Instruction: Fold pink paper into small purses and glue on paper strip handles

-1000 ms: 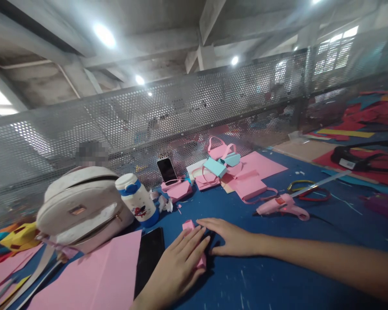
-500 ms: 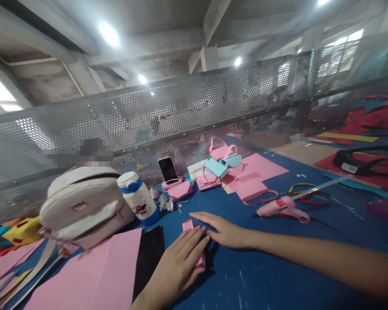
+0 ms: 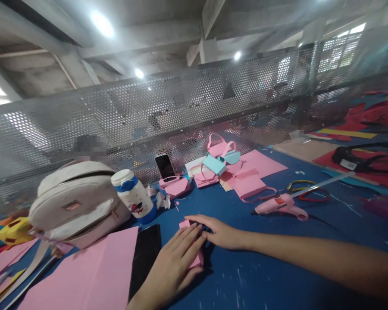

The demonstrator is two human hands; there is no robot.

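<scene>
A small folded pink paper piece lies on the blue tabletop, mostly covered by my hands. My left hand rests across its top with the fingers straight and flat, the thumb along the near side. At its far end is my right hand, fingers stretched out and the fingertips touching the paper near my left fingers. How the piece is folded underneath cannot be seen. To the right lies a pink glue gun with a long clear glue stick in its back.
Pink and light-blue paper bags stand behind my hands, beside a propped phone. On the left are a bottle, a white backpack, pink sheets and a black flat object. Scissors lie behind the glue gun.
My right hand has drawn in slightly, its fingers now reaching over the far end of the pink paper piece. My left hand stays on top. The view has shifted slightly.
</scene>
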